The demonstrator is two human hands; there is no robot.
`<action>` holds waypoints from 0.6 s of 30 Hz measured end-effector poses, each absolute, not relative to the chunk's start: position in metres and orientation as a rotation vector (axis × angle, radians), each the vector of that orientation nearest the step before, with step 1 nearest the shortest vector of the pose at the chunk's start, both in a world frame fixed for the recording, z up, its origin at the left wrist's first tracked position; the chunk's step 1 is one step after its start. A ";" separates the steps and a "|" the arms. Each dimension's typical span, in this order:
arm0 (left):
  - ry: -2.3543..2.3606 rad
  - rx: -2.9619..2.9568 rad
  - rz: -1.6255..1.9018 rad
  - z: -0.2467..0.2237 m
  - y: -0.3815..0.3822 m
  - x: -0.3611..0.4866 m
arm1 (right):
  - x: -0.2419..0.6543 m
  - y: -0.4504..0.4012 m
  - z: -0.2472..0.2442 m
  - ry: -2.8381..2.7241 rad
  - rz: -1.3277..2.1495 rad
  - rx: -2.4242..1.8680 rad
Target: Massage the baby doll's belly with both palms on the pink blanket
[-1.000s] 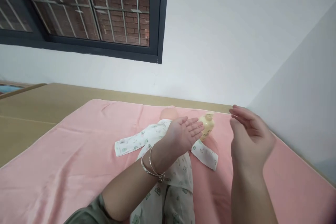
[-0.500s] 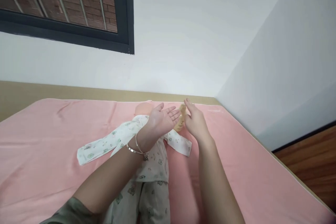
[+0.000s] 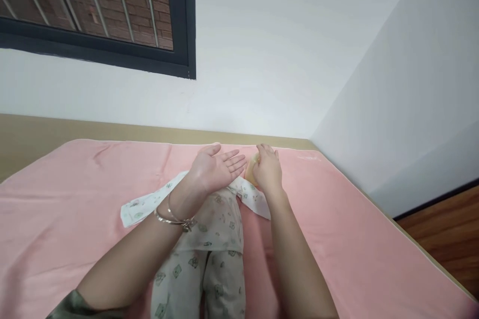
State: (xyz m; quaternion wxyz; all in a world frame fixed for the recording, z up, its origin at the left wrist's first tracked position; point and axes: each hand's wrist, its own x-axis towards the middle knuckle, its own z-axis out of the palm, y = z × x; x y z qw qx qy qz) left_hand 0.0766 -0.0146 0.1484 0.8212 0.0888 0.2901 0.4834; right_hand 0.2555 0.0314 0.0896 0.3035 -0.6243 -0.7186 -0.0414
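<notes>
A doll-like figure in a white printed top and matching trousers lies on a pink sheet. My left hand is palm up with its fingers spread, above the upper end of the top, and hides most of the head. It holds nothing. My right hand is at a yellow bottle, its fingers curled round the upper part. Bracelets circle my left wrist. The top's sleeves stretch out to both sides.
A dark-framed window with bars is at the upper left. White walls meet behind the sheet. A wooden panel stands at the right, and a tan border runs along the sheet's far edge.
My right hand has moved left onto the yellow bottle, which it stood beside before. My left hand has shifted left, still palm up, and covers more of the figure's head.
</notes>
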 end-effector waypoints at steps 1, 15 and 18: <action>0.632 0.191 1.037 0.150 -0.023 0.067 | 0.254 0.030 0.091 -1.906 -0.108 -1.679; 0.639 0.218 1.189 0.165 -0.072 0.022 | 0.246 0.006 0.119 -1.924 0.086 -1.801; 0.643 0.251 1.175 0.167 -0.075 0.024 | 0.247 -0.013 0.124 -1.832 0.042 -1.594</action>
